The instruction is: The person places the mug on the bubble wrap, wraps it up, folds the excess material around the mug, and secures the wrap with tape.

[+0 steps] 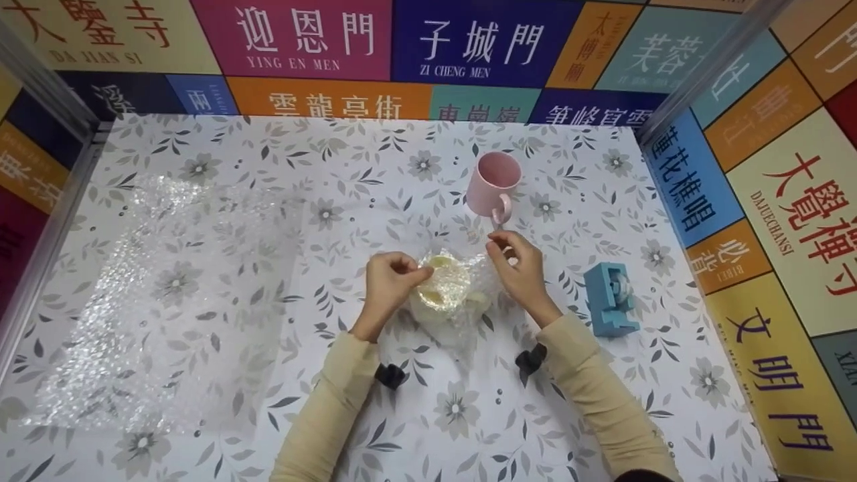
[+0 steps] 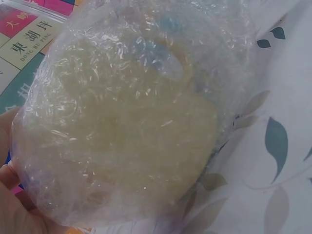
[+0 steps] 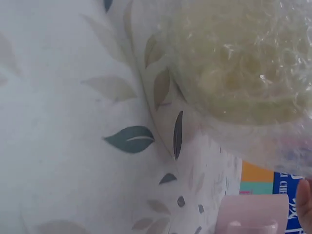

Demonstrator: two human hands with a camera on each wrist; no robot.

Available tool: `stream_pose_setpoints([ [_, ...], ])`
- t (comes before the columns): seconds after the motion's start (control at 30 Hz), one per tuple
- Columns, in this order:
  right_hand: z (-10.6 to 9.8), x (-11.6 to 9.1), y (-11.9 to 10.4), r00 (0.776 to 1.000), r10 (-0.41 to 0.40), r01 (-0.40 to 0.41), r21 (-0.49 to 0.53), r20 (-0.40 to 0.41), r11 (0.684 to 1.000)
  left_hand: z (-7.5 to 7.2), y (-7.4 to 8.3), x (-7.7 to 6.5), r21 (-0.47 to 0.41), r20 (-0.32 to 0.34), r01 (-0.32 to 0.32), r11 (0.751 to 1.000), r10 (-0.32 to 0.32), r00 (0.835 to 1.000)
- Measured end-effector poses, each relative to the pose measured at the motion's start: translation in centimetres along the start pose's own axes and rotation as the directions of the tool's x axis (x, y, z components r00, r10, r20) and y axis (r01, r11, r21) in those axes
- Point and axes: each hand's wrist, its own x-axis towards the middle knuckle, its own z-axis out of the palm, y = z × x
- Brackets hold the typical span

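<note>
A pale yellow mug (image 1: 434,309) stands in the middle of the table, loosely wrapped in clear bubble wrap (image 1: 479,268). Its handle shows through the plastic in the left wrist view, where the wrapped mug (image 2: 141,131) fills most of the picture. My left hand (image 1: 392,284) pinches the wrap between thumb and forefinger at the mug's upper left. On the other side, my right hand (image 1: 523,273) has thumb and forefinger together on the wrap's upper right edge, raised beside the mug. Only a bit of the right hand (image 3: 305,207) shows in the right wrist view.
A pink mug (image 1: 492,191) stands behind the right hand, its handle toward me. To the right is a blue tape dispenser (image 1: 606,301) with a roll in it. A large sheet of bubble wrap (image 1: 167,314) lies flat on the left. Printed panels (image 1: 301,40) wall the table's back and sides.
</note>
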Motion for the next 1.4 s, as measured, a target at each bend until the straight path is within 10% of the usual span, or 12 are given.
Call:
stream_pose_setpoints([
  [0.4,-7.3,-5.4,-0.6,0.983,-0.185,0.182,-0.18,-0.003,0.967,0.3,0.1,-0.8,0.027,-0.076,-0.005,1.0,0.007,0.997],
  [0.7,-13.9,-8.5,5.3,0.989,-0.115,0.07,-0.406,-0.088,0.911,0.5,0.0,-1.1,0.045,-0.119,0.002,0.999,0.004,0.993],
  [0.97,-18.2,-10.4,6.9,0.981,0.16,-0.196,-0.544,-0.114,0.816,0.3,0.2,-1.2,0.049,-0.116,-0.015,0.999,0.02,0.993],
  [1.2,-16.0,-9.7,6.3,0.989,0.063,-0.121,-0.492,-0.133,0.862,0.3,0.2,-1.1,0.041,-0.105,0.009,0.999,-0.004,0.994],
  [1.4,-8.1,-7.2,2.7,0.994,-0.036,0.057,-0.2,0.105,0.978,0.5,0.2,-1.1,0.046,-0.104,0.014,0.999,-0.009,0.994],
])
